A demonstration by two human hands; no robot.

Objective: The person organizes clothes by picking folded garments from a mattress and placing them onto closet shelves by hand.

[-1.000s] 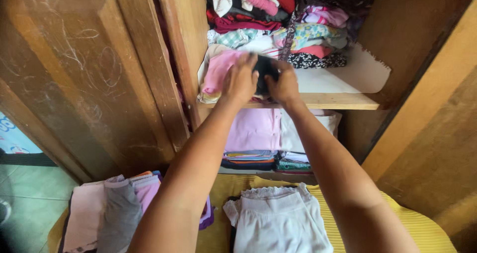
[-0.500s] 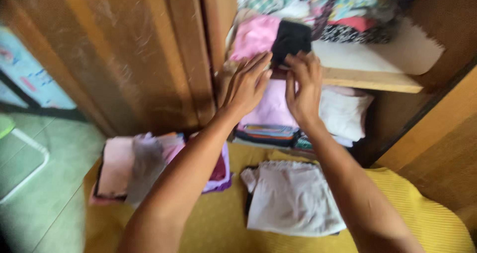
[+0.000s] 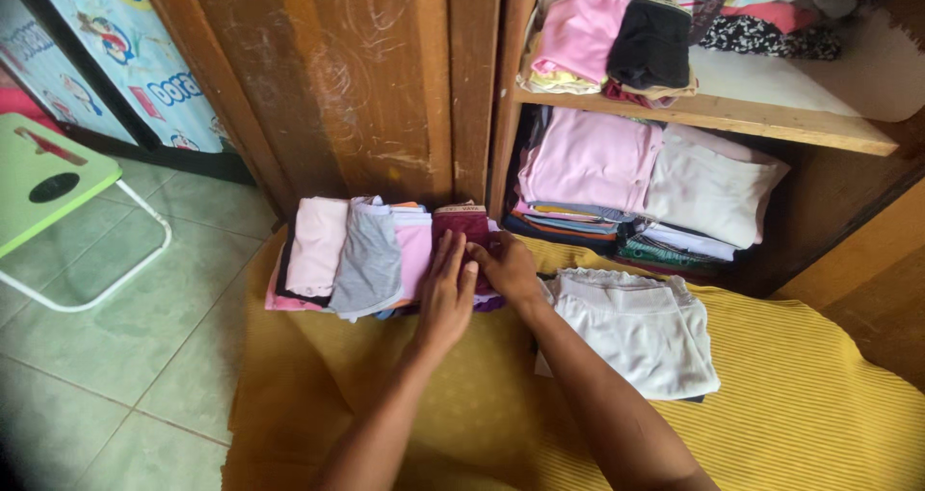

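My left hand (image 3: 445,293) and my right hand (image 3: 504,266) rest together on a folded maroon garment (image 3: 461,224) at the right end of a row of folded clothes (image 3: 352,250). That row is pink, grey and white and lies on a yellow mat (image 3: 800,404) in front of a wooden wardrobe. Fingers of both hands touch the maroon cloth; whether they grip it is unclear. A folded black garment (image 3: 651,43) sits on the upper shelf (image 3: 732,115) next to a pink stack (image 3: 578,33).
A folded white garment (image 3: 641,327) lies on the mat right of my hands. The lower shelf holds pink and white stacks (image 3: 655,178). A closed wooden door (image 3: 337,77) stands left. A green folding table (image 3: 43,178) stands on the tiled floor.
Both hands have come down from the upper shelf, leaving the black garment there, and now lie on the maroon garment on the mat. The view has tilted down and left.
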